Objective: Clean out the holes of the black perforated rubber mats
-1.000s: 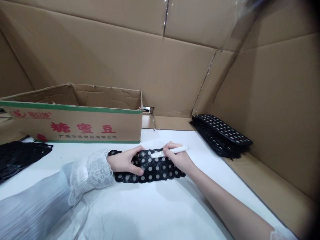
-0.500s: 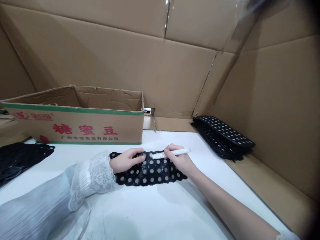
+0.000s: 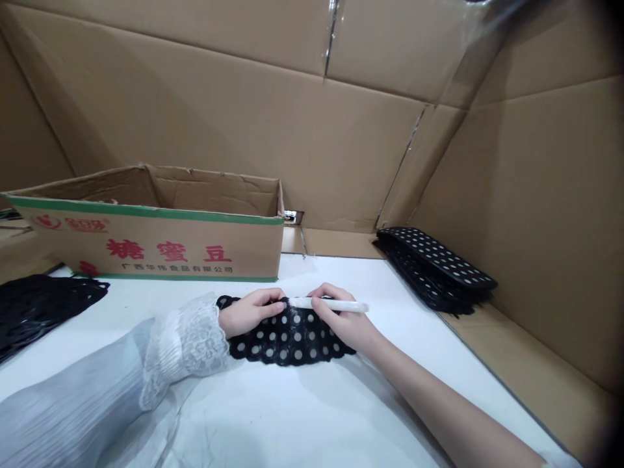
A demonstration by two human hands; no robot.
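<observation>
A thin black sheet (image 3: pixel 297 338) with rows of pale round dots and a scalloped edge lies before me on the white table. My left hand (image 3: pixel 253 311) grips its upper left part between thumb and fingers. In my right hand (image 3: pixel 344 315) is a white pen-shaped tool (image 3: pixel 341 305), held nearly level. Its tip points left and meets the sheet's upper edge, close to my left fingertips. What the tip is like I cannot make out.
An open cardboard box (image 3: pixel 195 250) with red lettering stands at the back left. Black sheets (image 3: pixel 43 309) lie in a heap at the left. Several folded dotted sheets (image 3: pixel 433 266) are stacked at the right. Cardboard walls (image 3: pixel 219 117) enclose the table (image 3: pixel 273 416).
The tool has tilted to nearly level, and its tip has shifted slightly left to the upper edge. My right hand has moved a little left. The sheet now bends up more in the middle.
</observation>
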